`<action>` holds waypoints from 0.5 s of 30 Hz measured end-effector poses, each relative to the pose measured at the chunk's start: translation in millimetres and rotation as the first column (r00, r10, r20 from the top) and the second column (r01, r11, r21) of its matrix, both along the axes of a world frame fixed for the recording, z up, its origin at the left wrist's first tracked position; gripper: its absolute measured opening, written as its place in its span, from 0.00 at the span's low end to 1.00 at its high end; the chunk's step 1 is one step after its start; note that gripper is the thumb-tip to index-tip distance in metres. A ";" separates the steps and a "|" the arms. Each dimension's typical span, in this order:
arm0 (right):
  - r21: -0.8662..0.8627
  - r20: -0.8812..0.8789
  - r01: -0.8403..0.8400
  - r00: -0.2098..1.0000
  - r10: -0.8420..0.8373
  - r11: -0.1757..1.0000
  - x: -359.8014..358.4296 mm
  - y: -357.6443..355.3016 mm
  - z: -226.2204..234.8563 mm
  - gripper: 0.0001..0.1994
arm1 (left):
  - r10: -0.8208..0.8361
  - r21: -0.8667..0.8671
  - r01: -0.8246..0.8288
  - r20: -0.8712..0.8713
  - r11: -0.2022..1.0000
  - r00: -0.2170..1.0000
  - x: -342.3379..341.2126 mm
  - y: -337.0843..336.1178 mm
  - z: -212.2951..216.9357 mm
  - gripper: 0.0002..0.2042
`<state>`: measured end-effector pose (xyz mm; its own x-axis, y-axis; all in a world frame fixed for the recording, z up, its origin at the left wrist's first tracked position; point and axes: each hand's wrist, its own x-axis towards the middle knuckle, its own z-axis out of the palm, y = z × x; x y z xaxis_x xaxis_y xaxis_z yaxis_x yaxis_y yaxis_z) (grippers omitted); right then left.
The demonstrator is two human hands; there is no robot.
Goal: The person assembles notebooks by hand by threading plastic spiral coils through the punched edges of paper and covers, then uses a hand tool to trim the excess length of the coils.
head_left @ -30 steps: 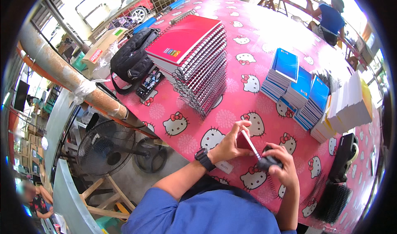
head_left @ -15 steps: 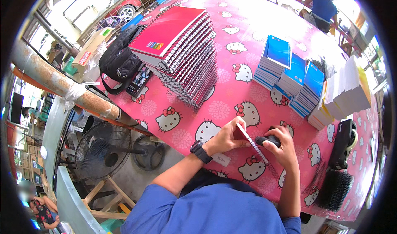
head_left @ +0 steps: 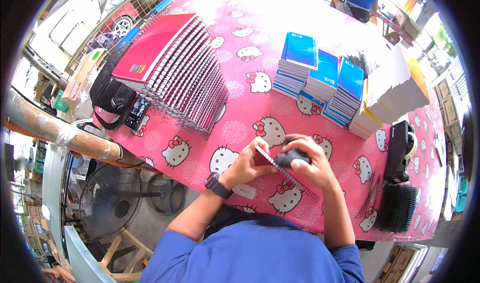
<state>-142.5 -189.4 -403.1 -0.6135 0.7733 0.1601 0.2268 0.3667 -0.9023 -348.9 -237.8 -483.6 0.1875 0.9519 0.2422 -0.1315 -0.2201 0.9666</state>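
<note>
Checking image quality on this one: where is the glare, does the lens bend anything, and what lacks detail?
Head view: glare washes out the far end of the table; head view: the table's right edge bows outward, with black corners round the picture; head view: the dark thing in the right hand shows little detail.

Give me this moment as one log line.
left hand: holding red-covered notebook; right hand: gripping rounded black object; at spine: dark wire coil; nearby: tall stack of red spiral notebooks, blue-covered booklets
</note>
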 end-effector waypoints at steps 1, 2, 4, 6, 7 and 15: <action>-0.092 -0.181 -0.123 0.978 0.105 0.988 -3.6 -5.1 4.0 0.20 | -0.005 -0.001 0.005 -0.003 1.000 1.000 0.3 0.2 2.0 0.21; -0.082 -0.080 -0.091 0.993 0.085 0.992 -7.7 -8.1 5.1 0.21 | -0.007 -0.028 0.007 0.010 1.000 1.000 0.9 0.5 4.4 0.21; 0.078 0.164 0.077 0.982 -0.089 0.994 -6.1 2.9 0.3 0.22 | -0.026 -0.113 0.036 0.086 0.993 0.996 3.4 1.3 9.1 0.21; 0.262 0.308 0.177 0.916 -0.256 0.949 1.6 10.2 -6.5 0.23 | -0.020 -0.048 0.021 0.022 0.999 1.000 4.8 -1.3 11.5 0.21; 0.137 0.107 0.118 0.985 -0.133 0.983 -0.3 3.3 -4.0 0.23 | 0.001 0.002 -0.001 -0.039 1.000 0.999 3.6 -2.8 10.9 0.21; 0.313 0.365 0.252 0.858 -0.361 0.916 6.3 12.9 -9.6 0.25 | 0.039 0.024 -0.035 -0.160 0.999 0.986 5.9 2.3 19.4 0.21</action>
<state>-136.3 -176.5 -412.7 -0.4030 0.9014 0.1583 0.6910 0.4131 -0.5932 -343.0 -235.5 -464.2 0.1905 0.9539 0.2320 0.0339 -0.2425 0.9695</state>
